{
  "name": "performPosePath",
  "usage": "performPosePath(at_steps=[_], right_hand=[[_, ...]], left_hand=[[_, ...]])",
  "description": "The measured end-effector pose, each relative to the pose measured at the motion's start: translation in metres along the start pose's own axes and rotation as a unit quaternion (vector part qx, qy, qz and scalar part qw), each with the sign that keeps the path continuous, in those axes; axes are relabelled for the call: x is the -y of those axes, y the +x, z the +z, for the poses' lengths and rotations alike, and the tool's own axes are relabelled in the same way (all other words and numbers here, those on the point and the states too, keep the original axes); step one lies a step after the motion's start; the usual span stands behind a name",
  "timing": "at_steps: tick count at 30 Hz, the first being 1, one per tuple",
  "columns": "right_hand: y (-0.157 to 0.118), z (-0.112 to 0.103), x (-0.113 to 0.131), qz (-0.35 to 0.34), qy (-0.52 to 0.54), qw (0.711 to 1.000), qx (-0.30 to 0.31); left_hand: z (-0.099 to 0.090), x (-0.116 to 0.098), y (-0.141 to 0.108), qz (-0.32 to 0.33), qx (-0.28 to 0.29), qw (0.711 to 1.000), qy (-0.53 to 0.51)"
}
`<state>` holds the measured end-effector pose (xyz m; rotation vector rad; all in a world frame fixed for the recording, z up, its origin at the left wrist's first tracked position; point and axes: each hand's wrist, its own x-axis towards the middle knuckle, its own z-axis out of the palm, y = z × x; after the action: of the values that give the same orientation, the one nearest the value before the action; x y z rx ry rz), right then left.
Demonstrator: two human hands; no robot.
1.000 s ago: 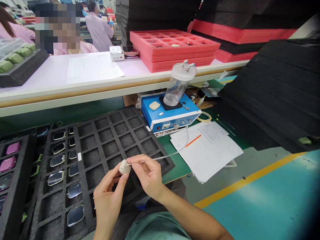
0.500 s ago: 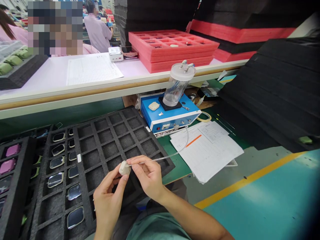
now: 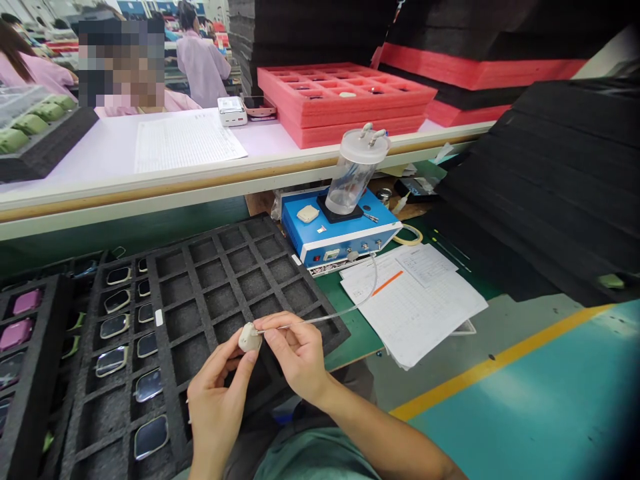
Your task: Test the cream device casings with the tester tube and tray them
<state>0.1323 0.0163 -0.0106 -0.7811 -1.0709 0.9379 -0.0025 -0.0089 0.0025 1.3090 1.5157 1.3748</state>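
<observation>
Green table [image 3: 345, 347] shows around the lower centre of the frame. There our left hand [image 3: 215, 393] pinches one cream casing [image 3: 249, 339], our right hand [image 3: 300, 360] pinching one clear tube [image 3: 376, 275] near its tip, against the casing. A slack left pinch could drop the casing into the foam tray [image 3: 233, 280] below; a tug could pull the tube away. Farther, mid-frame, we count one blue machine [image 3: 345, 238], one clear cylinder [image 3: 350, 175], one unheld casing [image 3: 308, 213].

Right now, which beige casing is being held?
The beige casing in the left hand, where the right hand holds the clear tube; another beige casing lies untouched on the blue box.
</observation>
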Motion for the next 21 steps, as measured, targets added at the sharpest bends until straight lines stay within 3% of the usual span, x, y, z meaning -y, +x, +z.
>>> performPosePath(at_steps=[21], right_hand=[[-0.0033,-0.0025,0.0007,0.007,0.019,1.000,0.006]], left_hand=[[-0.0015,-0.0019,-0.0023,0.014,0.012,1.000,0.015]])
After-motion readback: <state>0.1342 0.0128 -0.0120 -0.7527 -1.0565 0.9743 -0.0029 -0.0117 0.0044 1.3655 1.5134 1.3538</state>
